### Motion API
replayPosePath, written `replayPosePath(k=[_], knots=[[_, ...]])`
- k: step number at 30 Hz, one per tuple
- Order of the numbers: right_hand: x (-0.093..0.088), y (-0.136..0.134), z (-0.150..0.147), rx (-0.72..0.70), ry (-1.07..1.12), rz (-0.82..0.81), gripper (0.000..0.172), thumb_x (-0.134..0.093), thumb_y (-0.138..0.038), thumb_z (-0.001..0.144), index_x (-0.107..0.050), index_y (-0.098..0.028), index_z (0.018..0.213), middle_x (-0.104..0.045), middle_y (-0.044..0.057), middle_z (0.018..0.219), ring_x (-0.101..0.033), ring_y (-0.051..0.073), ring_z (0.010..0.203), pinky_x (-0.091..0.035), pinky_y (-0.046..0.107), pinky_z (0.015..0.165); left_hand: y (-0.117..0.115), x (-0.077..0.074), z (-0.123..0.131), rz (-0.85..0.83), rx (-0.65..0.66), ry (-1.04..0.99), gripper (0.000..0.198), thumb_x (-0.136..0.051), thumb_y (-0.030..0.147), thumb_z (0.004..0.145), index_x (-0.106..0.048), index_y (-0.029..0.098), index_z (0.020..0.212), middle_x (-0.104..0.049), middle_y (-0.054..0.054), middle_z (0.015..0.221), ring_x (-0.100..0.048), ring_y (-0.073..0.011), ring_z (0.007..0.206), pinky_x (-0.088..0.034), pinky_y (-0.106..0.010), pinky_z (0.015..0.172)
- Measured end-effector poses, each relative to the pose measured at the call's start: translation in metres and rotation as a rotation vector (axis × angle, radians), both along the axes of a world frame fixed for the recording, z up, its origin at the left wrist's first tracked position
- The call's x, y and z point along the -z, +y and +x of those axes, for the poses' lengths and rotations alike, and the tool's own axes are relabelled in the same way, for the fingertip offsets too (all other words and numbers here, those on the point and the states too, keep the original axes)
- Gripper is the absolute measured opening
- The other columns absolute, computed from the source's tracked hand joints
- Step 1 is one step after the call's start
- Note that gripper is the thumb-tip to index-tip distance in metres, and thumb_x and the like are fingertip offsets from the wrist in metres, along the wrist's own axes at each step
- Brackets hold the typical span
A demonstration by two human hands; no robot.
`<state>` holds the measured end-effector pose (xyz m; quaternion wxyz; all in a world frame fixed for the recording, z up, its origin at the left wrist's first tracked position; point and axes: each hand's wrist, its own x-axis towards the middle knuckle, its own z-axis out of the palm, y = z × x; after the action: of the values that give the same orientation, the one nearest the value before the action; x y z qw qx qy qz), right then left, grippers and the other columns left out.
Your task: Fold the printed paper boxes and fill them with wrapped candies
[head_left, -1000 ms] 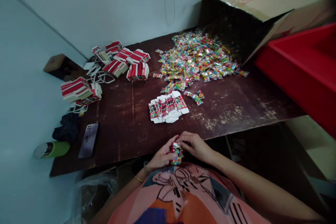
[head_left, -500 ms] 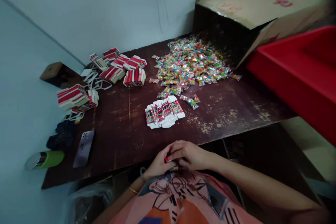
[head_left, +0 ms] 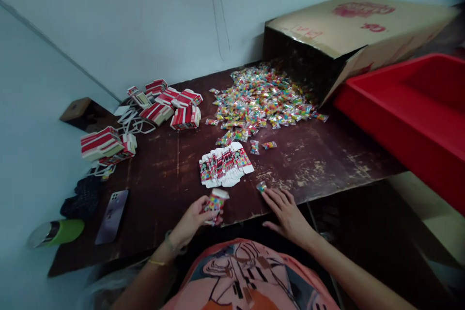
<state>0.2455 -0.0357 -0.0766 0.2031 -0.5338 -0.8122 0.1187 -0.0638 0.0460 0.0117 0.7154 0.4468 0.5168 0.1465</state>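
Observation:
My left hand (head_left: 196,218) is closed round a small printed carton (head_left: 215,202) with a white flap at its top, held over the table's front edge. To its right, my right hand (head_left: 290,215) reaches over the table edge with fingers stretched out and thumb apart. Its fingertips touch a small clear packet of coloured candy (head_left: 261,186). Just beyond my hands lies a fanned row of flattened cartons (head_left: 225,164), red and white. Two loose candy packets, one upright-lying packet (head_left: 255,147) and one sideways packet (head_left: 269,145), rest behind it.
A large heap of candy packets (head_left: 265,99) spreads before an open cardboard box (head_left: 356,24). At the right stands a red tray (head_left: 392,121). Bundled cartons (head_left: 185,117) and white straps (head_left: 132,121) occupy the left, with a phone (head_left: 112,217) and green-sided bottle (head_left: 65,231) nearer me.
My hands were together near my body and have separated. The left has brought the carton up to the table edge; the right has reached forward onto a candy packet. The view has tilted up.

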Motion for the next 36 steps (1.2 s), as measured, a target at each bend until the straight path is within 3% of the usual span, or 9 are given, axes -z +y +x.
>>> replayPosePath(k=[3,9,14,19,23,27,30,33,36], knots=[[-0.008,-0.017,-0.015,-0.025,0.298,-0.084,0.033,-0.044,-0.023,0.094,-0.054,-0.026,0.125,-0.063,0.01,0.12,-0.058,0.023,0.105,-0.045,0.043,0.091,-0.003,0.014,0.028,-0.067,-0.149,-0.144,0.042,-0.066,0.031,0.076,-0.05,0.017,0.112,-0.066,-0.009,0.104,-0.065,-0.0174,0.082,-0.051,-0.032,0.076],[-0.051,0.025,-0.045,0.258,0.846,-0.269,0.013,-0.051,-0.029,0.092,-0.06,-0.021,0.096,-0.067,0.003,0.087,-0.063,0.016,0.077,-0.051,0.027,0.069,-0.017,0.033,0.073,-0.028,0.029,-0.097,0.053,-0.071,0.027,0.069,-0.053,0.014,0.117,-0.065,-0.009,0.097,-0.064,-0.0171,0.073,-0.051,-0.024,0.052],[-0.07,0.053,-0.043,0.182,0.659,-0.127,0.01,-0.054,-0.024,0.09,-0.063,-0.021,0.087,-0.066,0.005,0.087,-0.058,0.019,0.084,-0.047,0.033,0.077,-0.021,0.028,0.074,-0.023,0.072,-0.14,0.052,-0.067,0.018,0.067,-0.052,0.014,0.117,-0.064,-0.007,0.091,-0.062,-0.0185,0.081,-0.053,-0.025,0.058],[-0.067,0.05,-0.04,0.007,0.346,0.006,0.012,-0.057,-0.021,0.088,-0.067,-0.024,0.092,-0.061,0.006,0.118,-0.049,0.024,0.108,-0.039,0.044,0.093,-0.026,0.03,0.069,0.037,0.118,-0.077,0.056,-0.063,0.021,0.071,-0.046,0.015,0.123,-0.058,-0.003,0.082,-0.057,-0.0138,0.065,-0.044,-0.019,0.044],[-0.075,0.047,-0.037,-0.029,0.118,0.019,0.012,-0.058,-0.023,0.088,-0.069,-0.024,0.088,-0.058,0.007,0.121,-0.043,0.028,0.116,-0.028,0.052,0.102,-0.029,0.031,0.071,0.186,0.182,0.044,0.044,-0.063,0.025,0.075,-0.052,0.015,0.117,-0.056,-0.001,0.082,-0.051,-0.0103,0.062,-0.04,-0.017,0.045],[-0.08,0.041,-0.039,-0.139,0.395,-0.167,0.016,-0.052,-0.025,0.091,-0.068,-0.025,0.09,-0.054,0.005,0.126,-0.045,0.025,0.116,-0.036,0.045,0.1,-0.027,0.026,0.075,0.165,0.17,-0.008,0.044,-0.052,0.053,0.082,-0.061,0.014,0.102,-0.057,-0.002,0.077,-0.052,-0.0121,0.063,-0.04,-0.018,0.045],[-0.069,0.034,-0.047,0.119,0.921,-0.335,0.016,-0.053,-0.029,0.09,-0.062,-0.025,0.103,-0.055,0.007,0.118,-0.056,0.018,0.093,-0.049,0.034,0.082,-0.022,0.021,0.078,0.028,0.067,-0.079,0.065,-0.032,0.066,0.085,-0.062,0.011,0.103,-0.061,-0.006,0.075,-0.056,-0.0157,0.063,-0.04,-0.021,0.043],[-0.054,0.028,-0.054,0.26,1.428,-0.778,0.022,-0.067,-0.032,0.079,-0.06,-0.023,0.098,-0.061,0.0,0.087,-0.053,0.009,0.06,-0.048,0.021,0.056,-0.018,0.021,0.078,-0.002,0.054,-0.137,0.058,-0.043,0.061,0.083,-0.064,0.01,0.101,-0.064,-0.009,0.08,-0.059,-0.0174,0.067,-0.041,-0.021,0.043],[-0.05,0.028,-0.053,0.233,1.689,-1.151,0.027,-0.075,-0.027,0.071,-0.063,-0.02,0.094,-0.062,-0.004,0.076,-0.054,0.004,0.053,-0.048,0.017,0.056,-0.013,0.021,0.075,0.036,0.093,-0.173,0.043,-0.056,0.05,0.078,-0.064,0.012,0.095,-0.062,-0.006,0.08,-0.058,-0.0176,0.071,-0.044,-0.02,0.045]])
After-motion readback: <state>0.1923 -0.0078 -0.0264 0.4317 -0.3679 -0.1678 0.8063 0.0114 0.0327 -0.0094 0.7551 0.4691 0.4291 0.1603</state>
